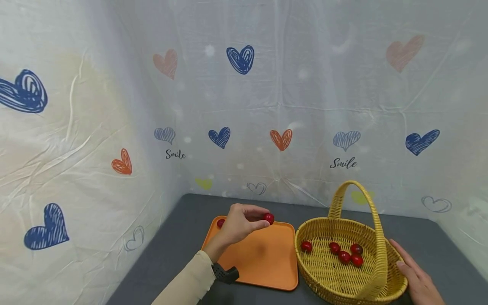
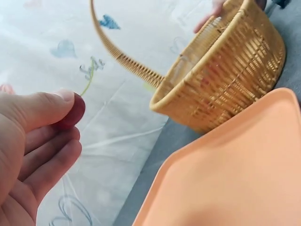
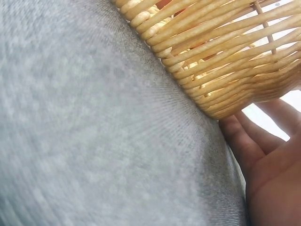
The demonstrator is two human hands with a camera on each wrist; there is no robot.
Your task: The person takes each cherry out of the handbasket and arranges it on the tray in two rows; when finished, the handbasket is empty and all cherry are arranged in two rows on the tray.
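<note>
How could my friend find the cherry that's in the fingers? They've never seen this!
Find the orange tray beside the yellow basket. Over the tray is the left hand, pinching one red cherry between thumb and fingers. That cherry is up in the air, while five cherries sit in the basket and another lies at the tray's far left corner.

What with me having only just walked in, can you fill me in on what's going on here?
A person's left hand pinches a red cherry above the orange tray. Their right hand rests against the outer side of the yellow wicker basket. Five more cherries lie inside the basket, and one other cherry sits at the tray's far left corner.
</note>
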